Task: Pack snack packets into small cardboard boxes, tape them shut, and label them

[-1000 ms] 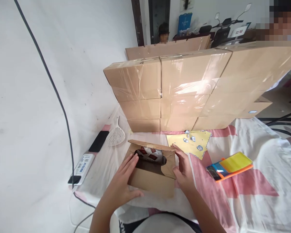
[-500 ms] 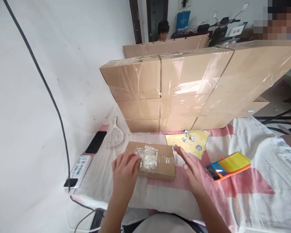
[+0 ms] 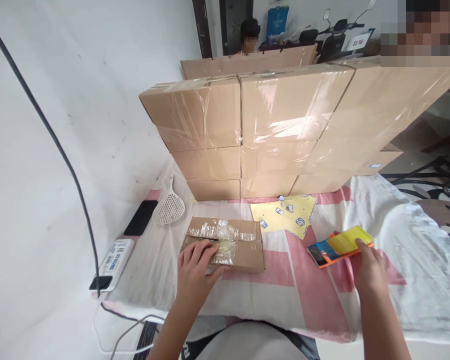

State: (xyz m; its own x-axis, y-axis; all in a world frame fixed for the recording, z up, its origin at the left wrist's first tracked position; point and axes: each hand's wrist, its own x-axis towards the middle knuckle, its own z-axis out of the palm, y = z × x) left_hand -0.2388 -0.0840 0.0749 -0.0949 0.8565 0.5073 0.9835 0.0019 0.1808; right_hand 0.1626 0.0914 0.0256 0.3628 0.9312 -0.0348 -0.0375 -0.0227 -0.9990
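A small cardboard box (image 3: pixel 247 257) lies flat on the cloth-covered table, with crumpled clear tape (image 3: pixel 227 250) bunched over its middle. My left hand (image 3: pixel 195 267) rests on the near left part of this box, its curled fingers on top beside the tape and the thumb at the near edge. Over to the right, my right hand (image 3: pixel 371 272) grips the right end of a flat yellow-and-blue pouch with orange trim (image 3: pixel 337 247). The thumb shows on top of the pouch; the other fingers are mostly hidden beneath it.
Tall taped cartons (image 3: pixel 281 115) stand along the table's back. A yellow patterned sheet (image 3: pixel 273 212) lies before them. At left are a white mesh scoop (image 3: pixel 170 207), a black phone (image 3: pixel 140 218), a white device (image 3: pixel 118 257) and a hanging cable (image 3: pixel 75 175). People are beyond the cartons.
My right hand has moved right from beside the box and taken hold of the pouch. My left hand now presses on the box, and the bunched tape has changed shape.
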